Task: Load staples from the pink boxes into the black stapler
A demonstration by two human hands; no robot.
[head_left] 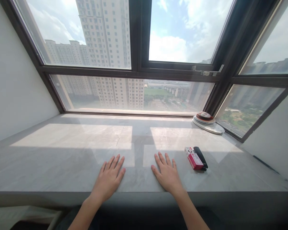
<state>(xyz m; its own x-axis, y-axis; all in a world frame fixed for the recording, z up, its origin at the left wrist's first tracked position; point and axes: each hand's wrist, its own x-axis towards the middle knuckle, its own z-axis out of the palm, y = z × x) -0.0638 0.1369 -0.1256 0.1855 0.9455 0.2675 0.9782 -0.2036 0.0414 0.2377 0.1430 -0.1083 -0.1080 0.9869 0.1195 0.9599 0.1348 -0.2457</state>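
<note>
My left hand lies palm down on the pale marble-like sill, its fingers spread. Also flat on the sill, a little to the right, is my right hand, with its fingers apart. Neither hand holds anything. Nearest to my right hand, off to its right, lies a small red and white box. A black stapler rests close along the box's right side.
Several plates are stacked in the back right corner of the sill. A dark window frame rises behind it, with a metal latch. White walls bound both sides. The sill's front edge runs under my wrists.
</note>
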